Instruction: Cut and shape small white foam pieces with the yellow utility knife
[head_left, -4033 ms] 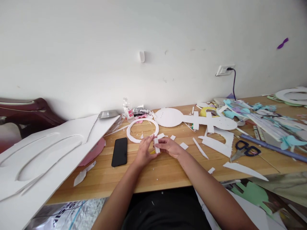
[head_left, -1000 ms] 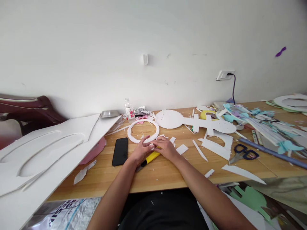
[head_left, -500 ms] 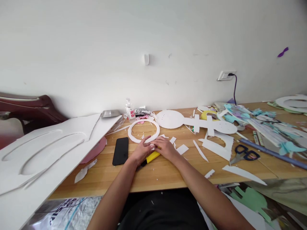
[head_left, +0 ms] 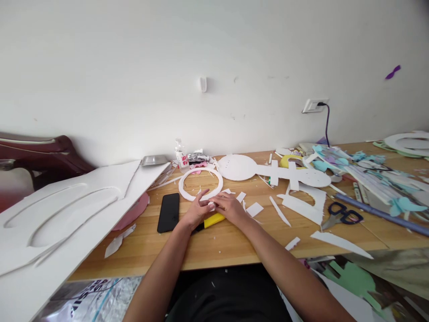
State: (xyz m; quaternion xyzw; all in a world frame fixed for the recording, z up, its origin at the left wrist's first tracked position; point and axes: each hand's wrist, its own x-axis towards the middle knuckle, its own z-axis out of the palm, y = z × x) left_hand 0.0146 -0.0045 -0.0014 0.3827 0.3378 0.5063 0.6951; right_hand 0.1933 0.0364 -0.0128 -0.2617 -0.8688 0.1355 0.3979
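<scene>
My left hand (head_left: 197, 212) and my right hand (head_left: 229, 205) meet above the table, just in front of a white foam ring (head_left: 182, 189). Between their fingertips is a small white piece (head_left: 212, 206), partly hidden, that looks like foam or paper. Fingers of both hands are closed on it, with the left index finger raised. Under the hands lies a yellow and black utility knife (head_left: 213, 219), apart from the grip. A black phone (head_left: 168, 213) rests to the left of my left hand. White offcuts (head_left: 255, 209) lie to the right of my right hand.
A big white foam board (head_left: 83, 214) leans over the table's left side. Scissors (head_left: 342, 215), a white paddle-shaped cutout (head_left: 237, 167) and a blue rod (head_left: 382, 214) lie to the right. A plastic bottle (head_left: 182, 156) and a metal dish (head_left: 154, 160) stand near the wall.
Both hands stay together around the small white piece, with only slight finger movement. The view has shifted a little.
</scene>
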